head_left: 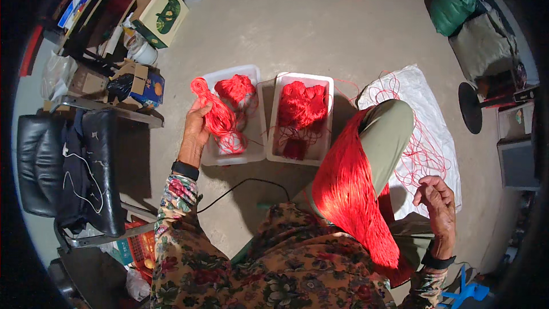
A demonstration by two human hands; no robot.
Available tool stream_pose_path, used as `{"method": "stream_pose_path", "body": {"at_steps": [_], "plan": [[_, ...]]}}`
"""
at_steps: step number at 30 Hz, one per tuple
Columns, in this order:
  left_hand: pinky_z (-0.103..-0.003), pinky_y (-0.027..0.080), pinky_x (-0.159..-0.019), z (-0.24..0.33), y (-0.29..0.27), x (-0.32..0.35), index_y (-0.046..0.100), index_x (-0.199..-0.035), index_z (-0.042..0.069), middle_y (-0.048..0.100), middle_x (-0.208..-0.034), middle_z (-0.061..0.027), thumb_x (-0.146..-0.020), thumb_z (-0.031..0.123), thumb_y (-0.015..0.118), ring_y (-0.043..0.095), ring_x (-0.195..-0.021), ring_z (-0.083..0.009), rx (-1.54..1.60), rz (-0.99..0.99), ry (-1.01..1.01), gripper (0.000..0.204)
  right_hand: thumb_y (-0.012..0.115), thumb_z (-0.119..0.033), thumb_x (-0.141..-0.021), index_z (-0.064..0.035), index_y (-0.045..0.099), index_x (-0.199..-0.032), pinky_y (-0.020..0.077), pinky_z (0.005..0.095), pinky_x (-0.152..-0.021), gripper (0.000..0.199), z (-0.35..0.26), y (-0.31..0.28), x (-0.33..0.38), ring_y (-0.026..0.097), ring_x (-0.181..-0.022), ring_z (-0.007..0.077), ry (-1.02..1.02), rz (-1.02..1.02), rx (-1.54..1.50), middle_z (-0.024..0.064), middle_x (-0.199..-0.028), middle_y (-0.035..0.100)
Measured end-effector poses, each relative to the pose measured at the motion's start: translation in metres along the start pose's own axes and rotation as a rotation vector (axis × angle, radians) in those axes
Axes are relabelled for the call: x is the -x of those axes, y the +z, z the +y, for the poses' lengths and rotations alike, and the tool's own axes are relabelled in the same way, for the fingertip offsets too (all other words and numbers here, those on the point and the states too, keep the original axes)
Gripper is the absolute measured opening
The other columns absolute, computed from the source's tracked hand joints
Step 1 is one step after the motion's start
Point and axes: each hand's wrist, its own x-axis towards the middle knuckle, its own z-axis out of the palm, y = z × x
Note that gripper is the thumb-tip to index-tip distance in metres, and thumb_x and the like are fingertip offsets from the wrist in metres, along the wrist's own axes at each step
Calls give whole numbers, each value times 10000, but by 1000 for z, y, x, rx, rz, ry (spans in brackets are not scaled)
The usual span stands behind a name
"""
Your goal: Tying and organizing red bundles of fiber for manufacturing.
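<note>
My left hand (197, 124) is closed around a twisted bundle of red cord (218, 113), held over the left white plastic tub (257, 100). More red cord (235, 88) lies in that tub. Beside it, the right white tub (330, 106) holds red bundles (302, 105) and a dark red piece at its near end. A long loose hank of red cord (351, 189) drapes over my right knee. My right hand (440, 209) hovers by the near corner of a white sheet (423, 88), its fingers curled together; whatever they may pinch is too small to tell. Tangled red strands (426, 157) lie on the sheet.
At the left stands a black padded chair (103, 166) with a white cable on it. Boxes (163, 16) and a white bucket (144, 52) line the left side. A round black stand base (470, 107) and a green bag (453, 6) are at the right. A black cable (249, 180) crosses the floor.
</note>
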Motion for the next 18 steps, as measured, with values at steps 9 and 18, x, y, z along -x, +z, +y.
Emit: {"method": "stream_pose_path", "body": {"at_steps": [9, 18], "plan": [[-403, 509, -961, 5, 24, 12, 421, -1379, 46, 605, -1180, -111, -924, 9, 530, 608, -1081, -250, 73, -144, -43, 469, 566, -218, -959, -4, 589, -1064, 458, 275, -680, 239, 16, -18, 6, 557, -682, 127, 21, 47, -73, 50, -758, 606], [-410, 518, -897, 9, 59, 28, 475, -1321, -14, 618, -1170, -166, -940, 190, 546, 614, -1045, -280, 405, -298, -58, 438, 563, -197, -959, -20, 586, -1043, 441, 261, -665, 198, 28, -18, 9, 558, -675, 125, 52, 56, -70, 40, -752, 610]]}}
